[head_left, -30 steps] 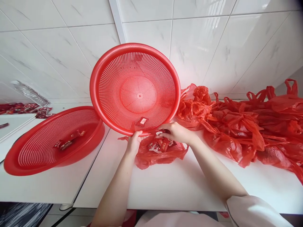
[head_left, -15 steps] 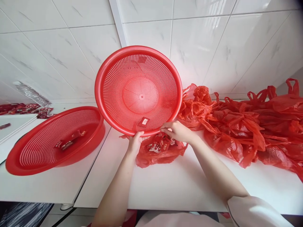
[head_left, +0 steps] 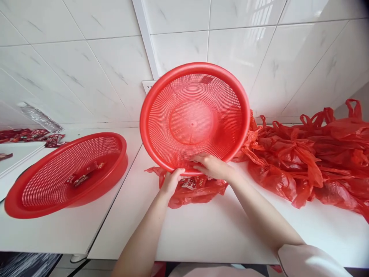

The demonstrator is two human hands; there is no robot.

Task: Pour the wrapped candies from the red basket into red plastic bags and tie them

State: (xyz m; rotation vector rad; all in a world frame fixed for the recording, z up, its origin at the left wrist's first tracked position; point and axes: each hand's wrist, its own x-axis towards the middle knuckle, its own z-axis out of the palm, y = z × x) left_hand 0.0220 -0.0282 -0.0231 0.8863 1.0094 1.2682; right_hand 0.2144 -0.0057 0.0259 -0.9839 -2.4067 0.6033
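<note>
A large red plastic basket [head_left: 192, 71] with mesh walls is tilted up, its open side facing me. My left hand [head_left: 172, 181] is closed on its lower rim, thumb over the edge. Over that rim reaches my right hand [head_left: 211, 166], its fingers stretched out and apart against the lower inside wall. Whatever lies under those fingers is hidden. Just below the basket, an open red plastic bag [head_left: 190, 198] rests on the white table [head_left: 219, 234], holding small red-and-white packets [head_left: 190, 183]. The basket and my hands partly cover the bag.
A second red basket [head_left: 65, 152] stands at the left with a few small packets [head_left: 79, 179] inside. Several filled red plastic bags [head_left: 288, 157] are heaped at the right. More red packets [head_left: 34, 134] lie far left beside clear plastic packaging [head_left: 40, 118]. A tiled wall [head_left: 236, 50] rises behind.
The tilted basket has shifted right and slightly down with my left hand on it. My right hand has moved from the rim to inside, and the small packet seen there is out of sight.
</note>
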